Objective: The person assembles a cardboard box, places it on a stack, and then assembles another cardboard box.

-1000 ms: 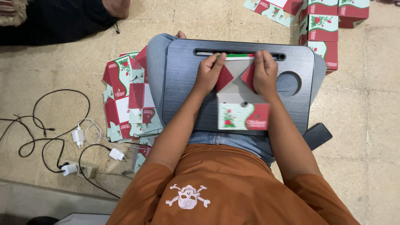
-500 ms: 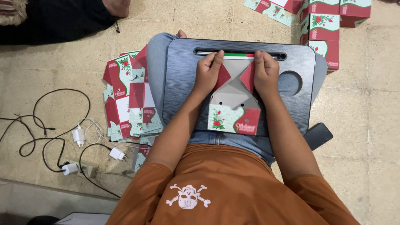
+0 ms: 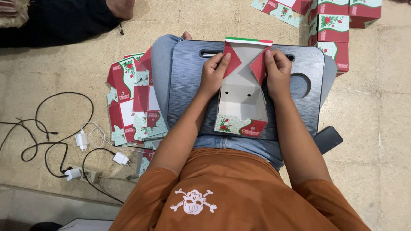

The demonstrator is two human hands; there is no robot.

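Observation:
A half-formed cardboard box (image 3: 241, 106), red and pale green with a rose print, lies on a dark grey lap tray (image 3: 188, 85) across my knees. Its white inside faces up. My left hand (image 3: 212, 73) presses the left red side flap inward. My right hand (image 3: 277, 70) presses the right red side flap inward. The far flap with a green and red edge sticks out beyond my fingers, over the tray's slot handle.
A pile of flat unfolded boxes (image 3: 135, 102) lies on the floor to my left. Assembled boxes (image 3: 332, 25) are stacked at the far right. Cables, chargers and a power strip (image 3: 81, 171) lie at left. A dark phone (image 3: 327, 139) sits by my right thigh. Another person's leg (image 3: 64, 17) is at top left.
The box has opened up from a flatter shape: its walls now stand and the white inside shows. Both hands stay on the side flaps, folding them inward.

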